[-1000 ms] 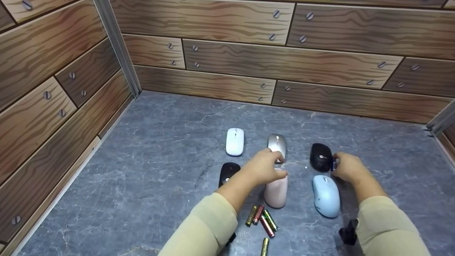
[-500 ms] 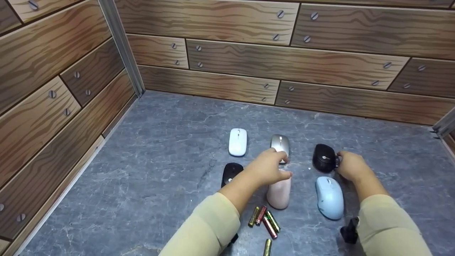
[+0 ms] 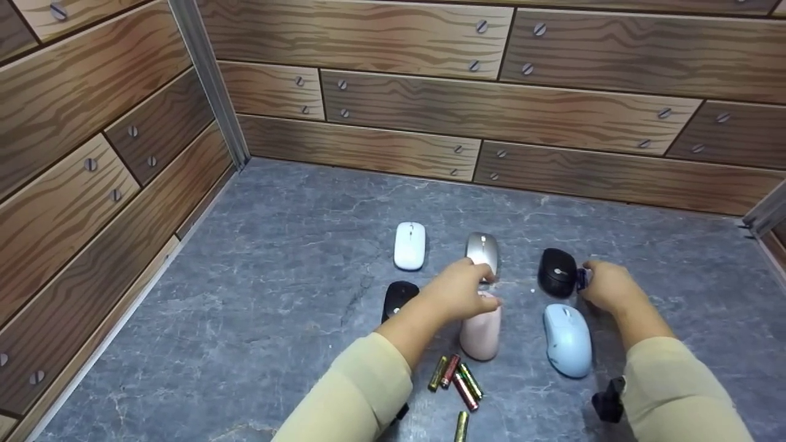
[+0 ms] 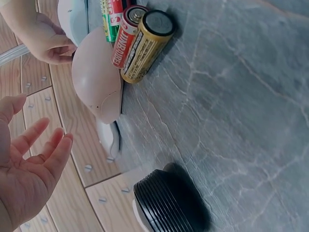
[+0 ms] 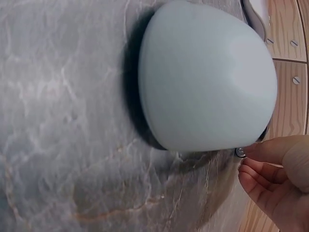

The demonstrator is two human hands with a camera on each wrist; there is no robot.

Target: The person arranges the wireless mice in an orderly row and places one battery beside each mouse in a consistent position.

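Observation:
My right hand (image 3: 608, 287) pinches a small dark-blue battery (image 3: 582, 279) close to the right side of a black mouse (image 3: 557, 273). In the right wrist view only the battery's round metal end (image 5: 240, 152) shows by the fingertips, with the light-blue mouse (image 5: 207, 77) large in front. My left hand (image 3: 457, 288) hovers with fingers spread and nothing in them. Beneath it, partly covered, lie a silver mouse (image 3: 482, 247) and a pink mouse (image 3: 481, 334). The left wrist view shows its relaxed palm (image 4: 31, 179) apart from the pink mouse (image 4: 96, 72).
A white mouse (image 3: 409, 245) lies at the back left, with another black mouse (image 3: 399, 298) nearer, partly behind the left forearm. Several red, green and gold batteries (image 3: 457, 380) lie in front of the pink mouse. Wood-patterned walls (image 3: 368, 135) bound the grey marbled surface (image 3: 276, 258).
The blue battery has turned slightly in my right fingers beside the black mouse. My left hand stays in place over the mice. The head view has shifted a little.

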